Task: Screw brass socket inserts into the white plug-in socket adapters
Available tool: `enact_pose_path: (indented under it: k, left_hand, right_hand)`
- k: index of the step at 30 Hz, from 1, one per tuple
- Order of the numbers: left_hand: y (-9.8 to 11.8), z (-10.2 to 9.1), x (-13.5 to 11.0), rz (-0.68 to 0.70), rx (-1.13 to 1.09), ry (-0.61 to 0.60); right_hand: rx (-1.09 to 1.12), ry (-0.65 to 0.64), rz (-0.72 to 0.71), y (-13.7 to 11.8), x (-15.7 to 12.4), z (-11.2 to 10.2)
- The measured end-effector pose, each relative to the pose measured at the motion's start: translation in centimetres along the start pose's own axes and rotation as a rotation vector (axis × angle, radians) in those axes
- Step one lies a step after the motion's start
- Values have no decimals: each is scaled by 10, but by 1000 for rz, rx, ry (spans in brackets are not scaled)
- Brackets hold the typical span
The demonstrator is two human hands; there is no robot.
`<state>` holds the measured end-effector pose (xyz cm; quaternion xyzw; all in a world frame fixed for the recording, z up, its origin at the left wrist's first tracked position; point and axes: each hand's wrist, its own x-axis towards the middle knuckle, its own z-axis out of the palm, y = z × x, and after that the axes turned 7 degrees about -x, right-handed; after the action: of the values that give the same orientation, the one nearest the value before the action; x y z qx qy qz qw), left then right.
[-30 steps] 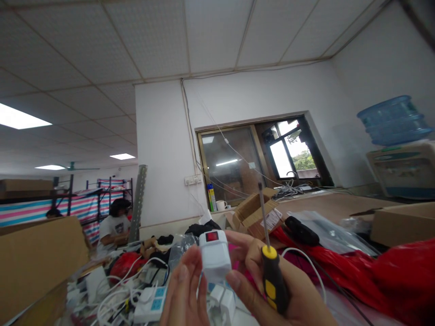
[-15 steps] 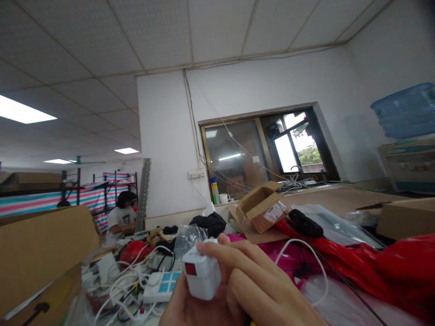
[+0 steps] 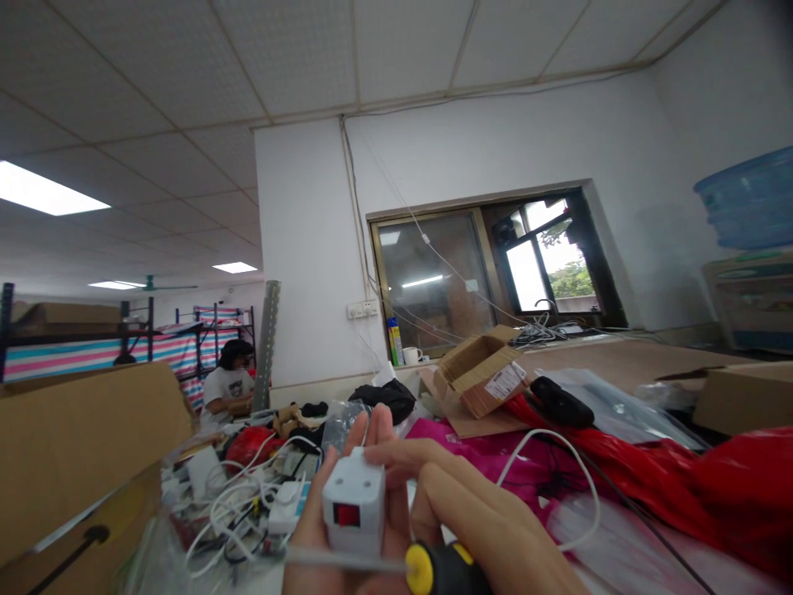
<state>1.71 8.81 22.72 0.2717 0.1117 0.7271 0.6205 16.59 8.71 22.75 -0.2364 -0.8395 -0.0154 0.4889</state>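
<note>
A small white plastic block with a red rocker switch (image 3: 353,500) lies in the palm of my left hand (image 3: 308,541). Its top face shows small round holes. My left fingers reach up behind it, stretched out. My right hand (image 3: 489,521) comes in from the right, its index fingertip touching the block's upper edge. The curled lower fingers of that hand grip a screwdriver (image 3: 443,568) with a black and yellow handle. Its blurred shaft points left across the front of the block.
White cables (image 3: 226,512) and a power strip (image 3: 288,506) lie tangled at left. A large cardboard box (image 3: 80,446) stands at the left edge. An open carton (image 3: 477,372), magenta plastic (image 3: 443,442) and red plastic (image 3: 731,479) cover the right. A person (image 3: 229,380) sits beyond.
The block has tipped so more of its top shows, and it sits slightly lower and left. My left fingers now show behind it. The screwdriver has come into view in my right hand.
</note>
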Motion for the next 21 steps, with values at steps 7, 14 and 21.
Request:
enact_pose_path:
  k: [7, 14, 21]
  left_hand:
    - [-18, -17, 4, -228, -194, -70]
    - [-23, -27, 3, -236, -311, -52]
    - [-18, -41, 7, -220, -321, -37]
  right_hand:
    - [50, 237, 44, 0, -2, 6]
    - [181, 174, 16, 10, -3, 17]
    - [261, 211, -3, 17, -3, 39]
